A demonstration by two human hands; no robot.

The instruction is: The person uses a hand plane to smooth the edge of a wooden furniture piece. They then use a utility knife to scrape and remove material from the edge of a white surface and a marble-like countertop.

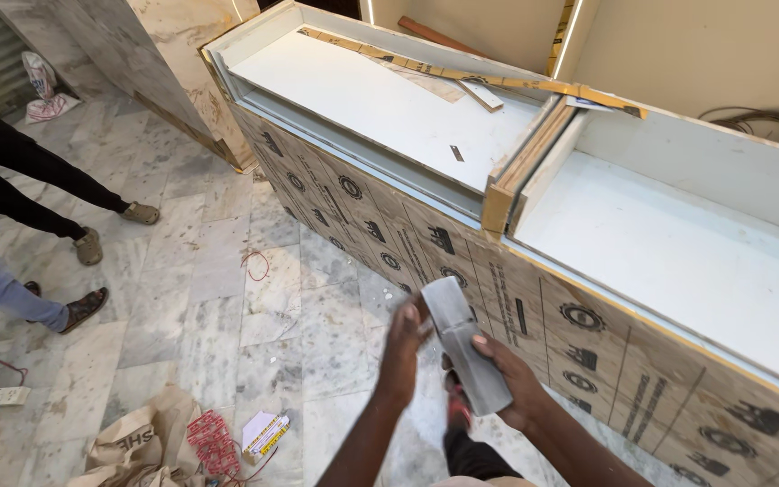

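Grey block (pixel 466 347) in right hand (pixel 516 388), left hand (pixel 403 347) alongside, beside printed plywood counter (pixel 588 334)

one view only, from a camera on the person's head, looking steeply down and forward. it sits close above both hands at the bottom centre, with the long cabinet (pixel 462 261) running right and the marble floor (pixel 209 298) left.

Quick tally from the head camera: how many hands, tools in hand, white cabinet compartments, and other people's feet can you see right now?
Hands: 2, left hand and right hand
Grey block-shaped tool, held by both hands: 1
White cabinet compartments: 2, far compartment and near compartment
Bystanders' sandalled feet: 4, at and, partly hidden
Total: 9
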